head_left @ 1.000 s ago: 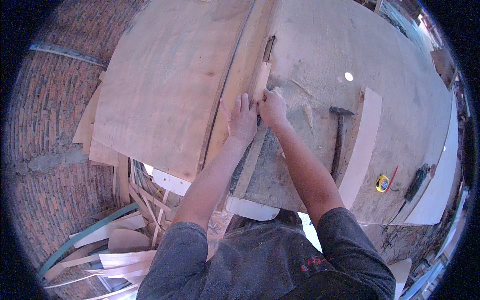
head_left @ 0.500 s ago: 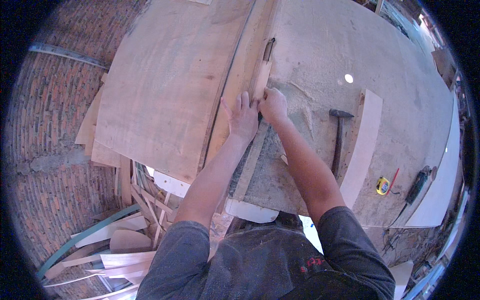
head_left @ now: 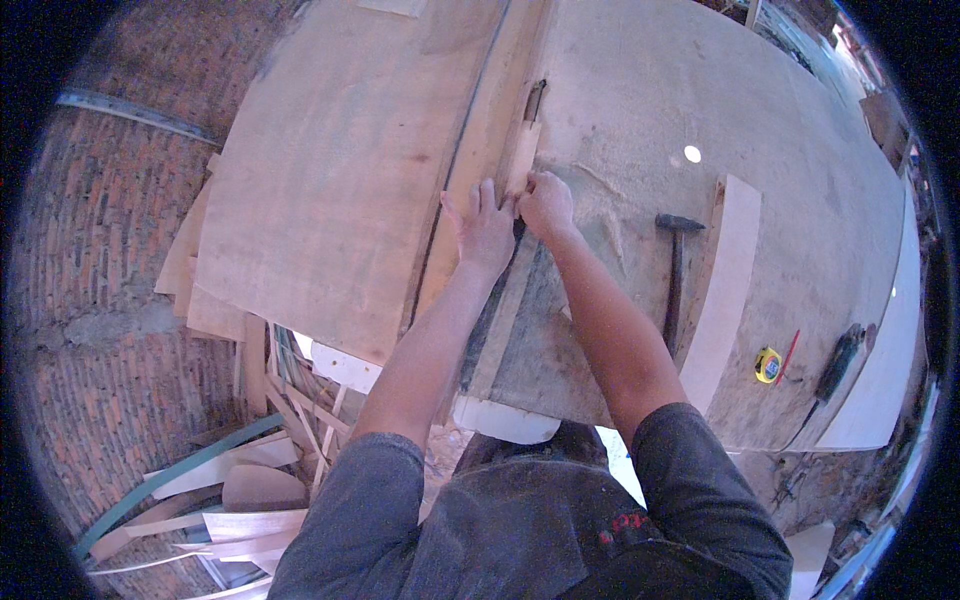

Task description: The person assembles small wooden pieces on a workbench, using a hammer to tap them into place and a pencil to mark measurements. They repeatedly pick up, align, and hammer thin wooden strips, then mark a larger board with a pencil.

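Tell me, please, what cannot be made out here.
In the head view:
Near end of the pale, narrow wooden strip: hidden by the bare right hand and bare left hand.
Right hand's fingertips: hidden behind its knuckles.
Markings on the rounded yellow tape measure: too small.
Far end of the long tan wooden board: cut off by the upper edge.

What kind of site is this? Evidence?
Probably a woodworking shop: a hammer and yellow tape measure lie on the worktop, sawdust is scattered near the hands, and wood offcuts are piled at lower left.
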### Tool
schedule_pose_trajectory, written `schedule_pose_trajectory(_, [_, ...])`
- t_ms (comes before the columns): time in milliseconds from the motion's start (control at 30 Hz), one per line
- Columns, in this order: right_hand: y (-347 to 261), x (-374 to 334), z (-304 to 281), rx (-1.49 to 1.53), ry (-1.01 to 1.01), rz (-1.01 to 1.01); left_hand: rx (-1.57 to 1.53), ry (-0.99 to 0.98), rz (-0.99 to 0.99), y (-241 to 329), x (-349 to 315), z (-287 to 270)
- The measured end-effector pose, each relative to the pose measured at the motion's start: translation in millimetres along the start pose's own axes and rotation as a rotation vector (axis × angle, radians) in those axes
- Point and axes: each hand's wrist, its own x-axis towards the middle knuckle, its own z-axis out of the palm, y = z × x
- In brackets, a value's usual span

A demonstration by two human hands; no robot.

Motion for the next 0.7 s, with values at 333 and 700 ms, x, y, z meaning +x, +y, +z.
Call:
schedule_pose_trajectory(333, [-6,-26,12,-0.058,0.066,-0.026,0.066,-0.091,-0.032,3,-20,-22])
schedule_pose_trajectory(700, [-49,-109,26,0.186,0.223,0.315,-0.44,0.068,-0.184,-17,-134,-51])
